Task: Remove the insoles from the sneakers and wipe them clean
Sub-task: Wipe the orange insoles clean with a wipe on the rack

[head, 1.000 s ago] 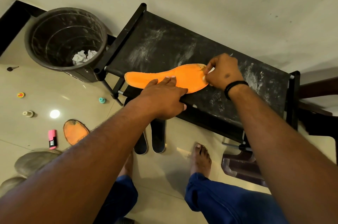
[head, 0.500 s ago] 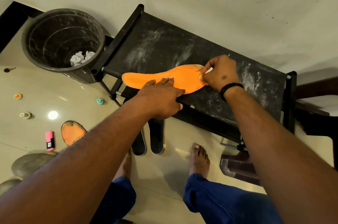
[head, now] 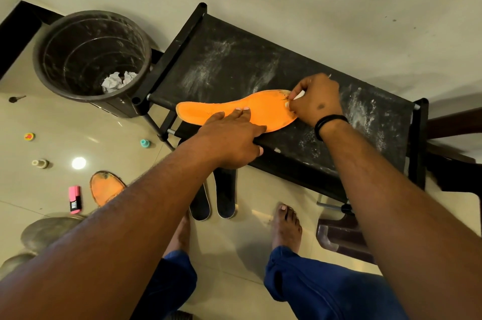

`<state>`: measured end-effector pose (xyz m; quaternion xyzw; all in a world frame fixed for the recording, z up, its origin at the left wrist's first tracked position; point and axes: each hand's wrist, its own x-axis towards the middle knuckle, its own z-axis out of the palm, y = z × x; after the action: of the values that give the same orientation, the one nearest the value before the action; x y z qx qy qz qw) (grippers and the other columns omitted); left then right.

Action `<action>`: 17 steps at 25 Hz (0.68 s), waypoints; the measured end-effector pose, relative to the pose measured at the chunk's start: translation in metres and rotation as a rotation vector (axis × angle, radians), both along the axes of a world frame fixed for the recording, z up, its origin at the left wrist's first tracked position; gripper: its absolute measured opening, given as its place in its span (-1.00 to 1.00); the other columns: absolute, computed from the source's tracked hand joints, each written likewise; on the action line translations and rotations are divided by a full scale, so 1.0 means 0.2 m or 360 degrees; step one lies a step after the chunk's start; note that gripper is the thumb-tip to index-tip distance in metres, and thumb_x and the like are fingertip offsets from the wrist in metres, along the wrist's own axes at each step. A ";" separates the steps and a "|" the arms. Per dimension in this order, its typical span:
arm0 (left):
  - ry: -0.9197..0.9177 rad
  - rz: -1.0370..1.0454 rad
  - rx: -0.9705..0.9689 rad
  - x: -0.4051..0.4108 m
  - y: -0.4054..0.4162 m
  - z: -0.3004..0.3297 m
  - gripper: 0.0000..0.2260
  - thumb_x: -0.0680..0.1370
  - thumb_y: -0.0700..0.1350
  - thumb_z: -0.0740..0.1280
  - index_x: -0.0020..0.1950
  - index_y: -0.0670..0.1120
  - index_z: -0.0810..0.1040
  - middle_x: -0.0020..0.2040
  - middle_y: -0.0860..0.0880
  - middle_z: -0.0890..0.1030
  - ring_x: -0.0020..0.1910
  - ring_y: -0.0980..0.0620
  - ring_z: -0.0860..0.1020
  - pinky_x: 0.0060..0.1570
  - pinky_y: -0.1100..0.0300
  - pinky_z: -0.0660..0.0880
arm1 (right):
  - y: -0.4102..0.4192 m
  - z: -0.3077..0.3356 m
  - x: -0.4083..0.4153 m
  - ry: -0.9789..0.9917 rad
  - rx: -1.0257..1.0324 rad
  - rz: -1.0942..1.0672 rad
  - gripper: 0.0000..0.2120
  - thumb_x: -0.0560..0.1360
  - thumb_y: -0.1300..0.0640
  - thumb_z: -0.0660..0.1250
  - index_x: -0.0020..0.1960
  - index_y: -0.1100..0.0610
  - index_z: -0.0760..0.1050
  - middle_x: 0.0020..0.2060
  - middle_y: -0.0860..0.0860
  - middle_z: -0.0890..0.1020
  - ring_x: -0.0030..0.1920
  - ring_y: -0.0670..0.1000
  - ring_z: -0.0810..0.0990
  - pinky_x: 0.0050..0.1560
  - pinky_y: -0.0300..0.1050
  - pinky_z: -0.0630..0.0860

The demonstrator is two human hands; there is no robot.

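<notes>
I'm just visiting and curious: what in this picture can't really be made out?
Head view, the only one:
- White wipe: mostly covered by the right hand gripping it.
- Second orange insole on the floor: partly behind the left arm.
- Two dark insoles: their upper ends pass under the left hand.
- Insole on the rack: its printed mark is too small to read.

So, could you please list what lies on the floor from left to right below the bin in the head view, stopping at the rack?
Yellow cap → cream bottle → pink highlighter → second orange insole → teal cap.
</notes>
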<state>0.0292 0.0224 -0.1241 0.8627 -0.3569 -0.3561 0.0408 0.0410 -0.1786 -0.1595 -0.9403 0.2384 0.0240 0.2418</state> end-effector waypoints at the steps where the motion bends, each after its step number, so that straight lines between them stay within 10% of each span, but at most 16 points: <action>1: -0.0006 -0.0003 -0.0002 0.00 0.00 0.00 -0.48 0.68 0.13 0.10 0.62 0.13 0.03 0.64 -0.12 -0.12 0.62 -0.11 -0.14 0.54 -0.14 -0.11 | 0.00 -0.02 0.00 -0.0075 -0.0097 -0.0029 -0.84 0.39 0.34 0.38 -0.22 0.10 0.62 -0.16 0.05 0.67 -0.10 0.02 0.64 -0.07 -0.25 0.47; 17: 0.0011 -0.0015 -0.0041 0.00 0.01 -0.01 -0.48 0.68 0.13 0.11 0.62 0.15 0.04 0.64 -0.10 -0.13 0.61 -0.10 -0.16 0.53 -0.15 -0.12 | 0.24 0.00 0.04 -0.0304 -0.0085 0.0424 -0.91 0.42 0.25 0.38 -0.17 0.09 0.62 -0.09 0.03 0.67 -0.07 0.01 0.62 -0.05 -0.22 0.49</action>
<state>0.0283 0.0251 -0.1252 0.8592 -0.3652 -0.3547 0.0514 0.0497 -0.1311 -0.1595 -0.9676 0.0880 -0.0401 0.2331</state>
